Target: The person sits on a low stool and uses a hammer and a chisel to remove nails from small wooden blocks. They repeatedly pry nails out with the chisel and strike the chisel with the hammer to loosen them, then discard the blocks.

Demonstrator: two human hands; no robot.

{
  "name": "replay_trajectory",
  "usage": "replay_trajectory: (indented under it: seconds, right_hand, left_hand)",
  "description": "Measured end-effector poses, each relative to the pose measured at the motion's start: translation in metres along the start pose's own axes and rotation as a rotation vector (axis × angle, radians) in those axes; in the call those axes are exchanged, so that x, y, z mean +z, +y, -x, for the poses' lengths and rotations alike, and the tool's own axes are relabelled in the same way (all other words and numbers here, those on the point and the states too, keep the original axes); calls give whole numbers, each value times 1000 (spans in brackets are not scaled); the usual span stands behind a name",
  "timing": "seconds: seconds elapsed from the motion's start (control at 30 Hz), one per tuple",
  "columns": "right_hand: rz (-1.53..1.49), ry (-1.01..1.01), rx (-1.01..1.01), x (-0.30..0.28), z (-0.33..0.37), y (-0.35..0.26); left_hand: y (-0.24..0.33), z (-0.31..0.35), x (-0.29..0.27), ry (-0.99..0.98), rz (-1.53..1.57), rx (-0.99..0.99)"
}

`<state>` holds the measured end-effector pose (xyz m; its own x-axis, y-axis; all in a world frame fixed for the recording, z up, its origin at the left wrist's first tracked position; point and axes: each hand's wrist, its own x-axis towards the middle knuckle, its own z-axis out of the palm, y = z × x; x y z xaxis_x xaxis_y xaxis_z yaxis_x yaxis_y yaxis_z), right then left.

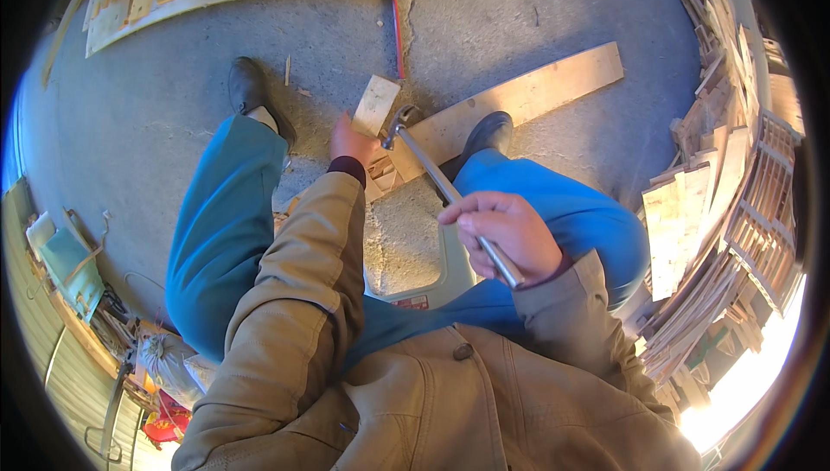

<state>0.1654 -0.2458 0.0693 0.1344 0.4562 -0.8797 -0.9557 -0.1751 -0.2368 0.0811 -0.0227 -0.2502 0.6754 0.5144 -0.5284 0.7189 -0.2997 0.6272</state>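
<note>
Count: one hammer (435, 173), one block (378, 104), one plank (545, 95). Right grip (512, 233) closed round hammer handle. Left grip (353, 140) closed on block, fingertips hidden; hammer head just right of it, plank farther right.

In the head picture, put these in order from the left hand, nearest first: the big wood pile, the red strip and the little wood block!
1. Little wood block: right in the left hand.
2. Red strip: ahead, slightly right.
3. Big wood pile: way over at the right.
</note>
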Motion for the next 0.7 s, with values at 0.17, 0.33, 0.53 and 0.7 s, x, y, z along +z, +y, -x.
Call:
replay_trajectory:
  seconds: [0.17,0.33,0.53,0.7]
  right_hand:
    - [-44,-84,4,6,-27,-20]
    - [34,-108,43,11,-51,-33]
    - [78,-146,-7,13,-72,-56]
    - [113,-51,-225,15,-97,-75]
  left_hand:
    - [-23,-5,3,129,198,-317]
    - [-31,-9,11,236,363,-440]
    - [-10,9,8,181,215,-232]
    - [17,19,4,266,91,-31]
